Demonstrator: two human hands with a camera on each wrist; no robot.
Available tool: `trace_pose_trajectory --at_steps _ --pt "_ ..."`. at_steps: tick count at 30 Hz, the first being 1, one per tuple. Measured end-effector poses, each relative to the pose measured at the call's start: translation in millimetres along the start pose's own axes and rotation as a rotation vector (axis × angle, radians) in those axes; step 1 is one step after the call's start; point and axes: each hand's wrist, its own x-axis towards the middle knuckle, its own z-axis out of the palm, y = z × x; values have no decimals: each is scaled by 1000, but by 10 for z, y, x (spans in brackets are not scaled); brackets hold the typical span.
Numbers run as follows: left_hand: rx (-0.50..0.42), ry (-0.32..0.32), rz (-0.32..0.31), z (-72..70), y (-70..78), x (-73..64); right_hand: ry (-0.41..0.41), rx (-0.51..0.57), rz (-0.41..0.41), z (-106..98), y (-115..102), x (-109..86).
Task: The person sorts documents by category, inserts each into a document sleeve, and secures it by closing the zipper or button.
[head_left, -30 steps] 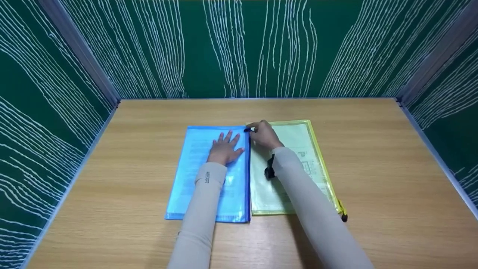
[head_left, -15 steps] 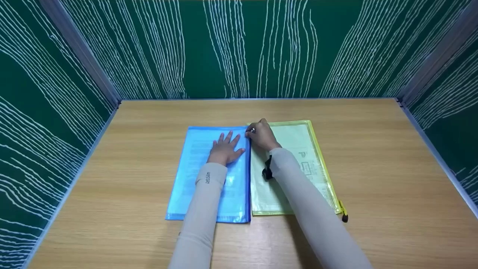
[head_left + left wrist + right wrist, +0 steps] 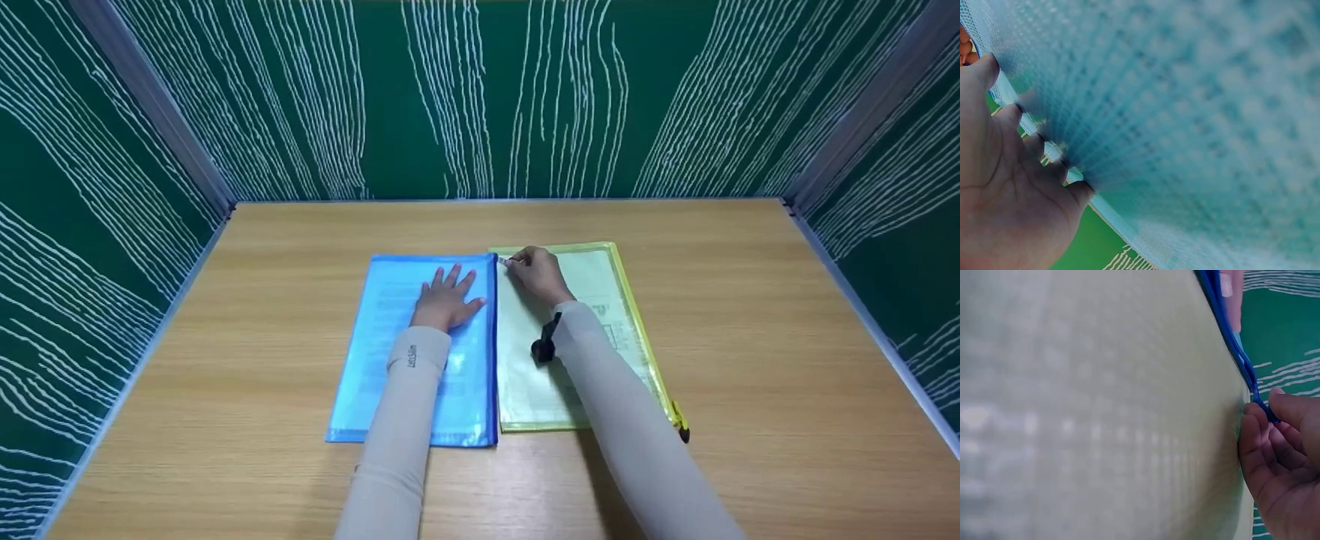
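A blue zip pouch [image 3: 397, 360] with printed paper inside lies flat, its dark blue zipper [image 3: 492, 352] running along the right edge. My left hand [image 3: 444, 298] rests on its upper part, fingers spread. At the pouch's top right corner, my right hand [image 3: 538, 271] pinches the small zipper pull [image 3: 505, 261] between thumb and fingers. In the right wrist view the dark blue zipper end [image 3: 1266, 410] runs in between the thumb and fingertips. A yellow zip pouch [image 3: 532, 397] holding paper lies under the right hand and forearm, alongside the blue one.
The wooden table [image 3: 750, 337] is enclosed by green walls [image 3: 420, 97] with white wavy lines. The yellow pouch's own zipper pull [image 3: 681, 427] sticks out at its lower right corner. A black wrist camera strap [image 3: 546, 341] sits at the right sleeve.
My right hand has shifted slightly right, away from the blue pouch's corner, and the pull now shows between corner and fingers. The left hand stays in place on the pouch.
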Motion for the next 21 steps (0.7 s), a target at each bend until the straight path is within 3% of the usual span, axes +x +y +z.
trace_pose_trajectory --at_steps 6,10,21 --pt "-11 2 -9 -4 7 -3 -37 181 21 -103 109 -31" --pt "-8 -10 -30 11 17 8 -58 275 78 -152 174 -24" --pt "-11 -27 -62 20 23 32 -90 269 124 -193 199 -77"
